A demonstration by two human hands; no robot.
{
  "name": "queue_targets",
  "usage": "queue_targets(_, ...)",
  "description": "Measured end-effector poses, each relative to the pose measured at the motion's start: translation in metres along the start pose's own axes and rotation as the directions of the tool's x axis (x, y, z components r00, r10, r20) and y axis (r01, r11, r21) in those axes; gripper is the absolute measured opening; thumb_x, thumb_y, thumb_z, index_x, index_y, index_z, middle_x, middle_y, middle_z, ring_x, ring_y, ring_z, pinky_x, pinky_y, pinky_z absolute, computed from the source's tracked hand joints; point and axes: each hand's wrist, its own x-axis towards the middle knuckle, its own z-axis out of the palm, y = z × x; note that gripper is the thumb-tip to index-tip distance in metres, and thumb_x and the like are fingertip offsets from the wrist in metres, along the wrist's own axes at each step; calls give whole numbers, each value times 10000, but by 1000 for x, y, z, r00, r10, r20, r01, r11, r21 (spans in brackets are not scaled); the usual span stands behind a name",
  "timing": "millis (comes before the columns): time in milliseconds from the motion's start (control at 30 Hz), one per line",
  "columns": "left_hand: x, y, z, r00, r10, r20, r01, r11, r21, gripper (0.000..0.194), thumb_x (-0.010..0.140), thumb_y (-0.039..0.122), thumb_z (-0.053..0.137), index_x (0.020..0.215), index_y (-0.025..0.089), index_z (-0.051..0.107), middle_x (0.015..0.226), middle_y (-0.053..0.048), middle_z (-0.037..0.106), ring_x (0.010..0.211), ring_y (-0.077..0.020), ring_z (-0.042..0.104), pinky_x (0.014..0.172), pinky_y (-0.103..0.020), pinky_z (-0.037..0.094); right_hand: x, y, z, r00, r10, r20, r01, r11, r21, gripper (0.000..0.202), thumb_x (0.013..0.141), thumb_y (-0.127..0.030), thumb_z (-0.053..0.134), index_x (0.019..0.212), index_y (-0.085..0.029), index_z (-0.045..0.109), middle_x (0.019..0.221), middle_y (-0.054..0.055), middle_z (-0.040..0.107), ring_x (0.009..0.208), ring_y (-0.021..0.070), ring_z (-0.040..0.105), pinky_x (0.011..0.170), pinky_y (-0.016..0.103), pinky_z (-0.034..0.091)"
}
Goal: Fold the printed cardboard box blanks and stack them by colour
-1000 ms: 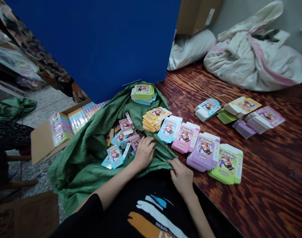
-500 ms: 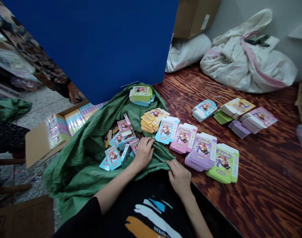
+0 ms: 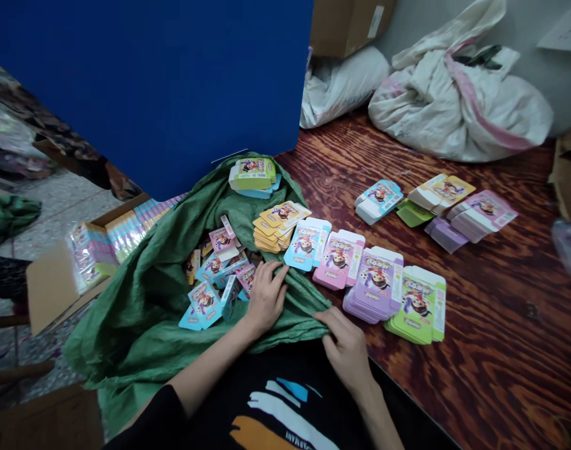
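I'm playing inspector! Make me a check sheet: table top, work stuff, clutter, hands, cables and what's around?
Surface: table, dark reddish wood grain.
Job's things: green sack, jumbled small boxes inside; purple stack and green stack of cartons on the table.
Clutter: knotted white sack at the back.
Hands: left hand lies on the green sack, grip unclear; right hand pinches its edge.
Cables: nothing seen.
Surroundings: open cardboard box of wrapped packs, left.

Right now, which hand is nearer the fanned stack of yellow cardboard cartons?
Left. The left hand lies just below the yellow stack in view; the right hand, farther down and right, pinches the green woven sack.
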Motion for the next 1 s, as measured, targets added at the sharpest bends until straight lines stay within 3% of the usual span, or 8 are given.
queue_targets(67, 3, 5, -6, 1000, 11, -11, -12, 999, -42, 379, 986, 146, 521, 1364, 164, 542, 1264, -147, 609, 1207, -272, 562, 1099, -522, 491, 4, 0, -9, 998, -12, -57, 11, 1000, -15, 390, 817, 24, 419, 1029, -197, 659, 842, 20, 648, 774, 161, 662, 699, 255, 509)
queue_targets(167, 5, 9, -7, 998, 62, 2, -62, 996, -64, 338, 1001, 194, 534, 1336, 169, 568, 1249, -142, 616, 1205, -270, 556, 1058, -482, 519, 5, 9, -12, 998, -41, -40, 34, 986, -161, 322, 869, -7, 457, 1051, -183, 655, 866, 32, 661, 790, 174, 669, 697, 270, 507)
queue_targets(267, 2, 7, 4, 993, 110, 35, -109, 994, -18, 311, 993, 217, 544, 1292, 159, 605, 1241, -150, 617, 1228, -300, 533, 1058, -512, 511, 0, 21, -1, 997, -73, -19, 67, 967, -245, 313, 892, -14, 468, 1085, -174, 655, 931, 52, 696, 841, 183, 676, 730, 277, 513)
queue_targets(467, -3, 3, 22, 995, 99, -5, -99, 995, 24, 351, 976, 197, 541, 1318, 161, 612, 1264, -156, 604, 1260, -309, 515, 1080, -530, 487, -4, 23, 21, 962, -219, -165, 113, 865, -488, 231, 914, -52, 520, 1045, -148, 684, 822, 69, 702, 737, 210, 619, 688, 331, 485)
queue_targets(767, -2, 2, 19, 996, 83, 38, -83, 997, -8, 387, 976, 203, 526, 1355, 157, 588, 1281, -163, 627, 1301, -301, 524, 1112, -542, 474, -9, 36, 24, 961, -232, -149, 140, 876, -461, 271, 918, -56, 556, 1138, -178, 657, 895, 69, 730, 771, 200, 661, 783, 330, 507)
queue_targets(933, 1, 9, 0, 999, 26, 27, -23, 993, -119, 321, 994, 161, 507, 1301, 180, 596, 1258, -138, 651, 1270, -274, 556, 1071, -500, 514, -11, 31, 20, 994, -73, -87, 38, 936, -350, 338, 927, -59, 512, 1206, -202, 638, 971, 84, 729, 876, 227, 698, 811, 352, 548)
queue_targets(1000, 1, 14, -5, 998, 55, 29, -50, 988, -148, 321, 998, 154, 500, 1305, 177, 589, 1267, -136, 655, 1275, -265, 550, 1084, -494, 503, -11, 26, 15, 999, -3, -41, -9, 957, -291, 356, 929, -67, 482, 1206, -208, 657, 976, 84, 723, 885, 230, 705, 793, 355, 567)
